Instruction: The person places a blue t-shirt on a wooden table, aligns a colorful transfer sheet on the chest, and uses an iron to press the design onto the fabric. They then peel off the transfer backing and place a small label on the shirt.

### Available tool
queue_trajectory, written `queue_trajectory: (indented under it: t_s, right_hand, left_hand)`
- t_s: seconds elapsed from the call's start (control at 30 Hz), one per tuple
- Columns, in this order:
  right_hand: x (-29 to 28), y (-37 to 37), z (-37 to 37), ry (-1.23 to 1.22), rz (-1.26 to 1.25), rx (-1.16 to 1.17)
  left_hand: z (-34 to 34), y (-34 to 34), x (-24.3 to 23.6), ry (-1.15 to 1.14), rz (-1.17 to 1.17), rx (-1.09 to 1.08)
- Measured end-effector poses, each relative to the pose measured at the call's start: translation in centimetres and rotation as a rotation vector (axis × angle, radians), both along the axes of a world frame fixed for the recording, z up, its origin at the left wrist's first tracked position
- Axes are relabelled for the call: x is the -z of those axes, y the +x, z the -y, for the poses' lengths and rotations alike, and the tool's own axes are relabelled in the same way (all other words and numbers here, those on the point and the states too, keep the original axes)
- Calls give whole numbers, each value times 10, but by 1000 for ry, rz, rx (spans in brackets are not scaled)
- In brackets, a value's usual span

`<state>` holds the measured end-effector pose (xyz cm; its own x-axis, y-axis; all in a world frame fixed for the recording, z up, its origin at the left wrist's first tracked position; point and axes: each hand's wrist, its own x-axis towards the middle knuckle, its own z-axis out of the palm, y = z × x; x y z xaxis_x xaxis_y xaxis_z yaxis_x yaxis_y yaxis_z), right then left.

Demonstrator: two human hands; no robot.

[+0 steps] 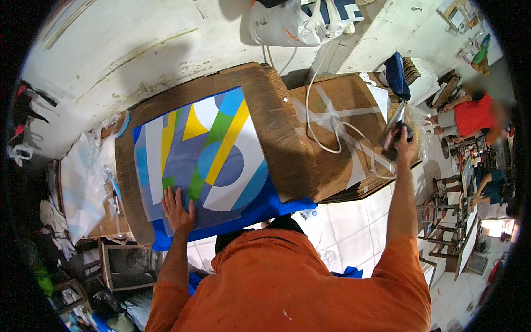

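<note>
A sheet with blue, green, yellow, white and grey geometric shapes [224, 166] lies on a brown wooden board, over a blue cloth [276, 207] that shows along its near and right edges. My left hand [178, 211] rests flat on the sheet's near left part, fingers spread. Far out to the right, my right hand [406, 145] is closed round the dark handle of a clothes iron [391, 138], which stands at the right end of the neighbouring board. My fingers partly hide the iron. A white cord [310, 105] loops across that board towards it.
The board [130, 182] has a worn right edge beside a lower board with crossed tape strips [359, 112]. White plastic bags [285, 25] hang on the wall. Plastic sheeting [83, 182] lies at left. At far right, a person in red [475, 113] and another person [492, 185] are near benches.
</note>
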<state>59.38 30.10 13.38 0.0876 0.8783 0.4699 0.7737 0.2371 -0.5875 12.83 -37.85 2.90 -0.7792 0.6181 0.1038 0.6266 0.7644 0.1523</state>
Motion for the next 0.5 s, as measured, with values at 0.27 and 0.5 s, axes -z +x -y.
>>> queue_trajectory:
  t_s: [0.27, 0.5]
  right_hand:
    - [-150, -16, 79, 324, 243, -219]
    - [-119, -173, 239, -192, 64, -715]
  left_hand:
    - [0, -3, 3, -26, -1, -12]
    - [2, -3, 7, 12, -3, -6]
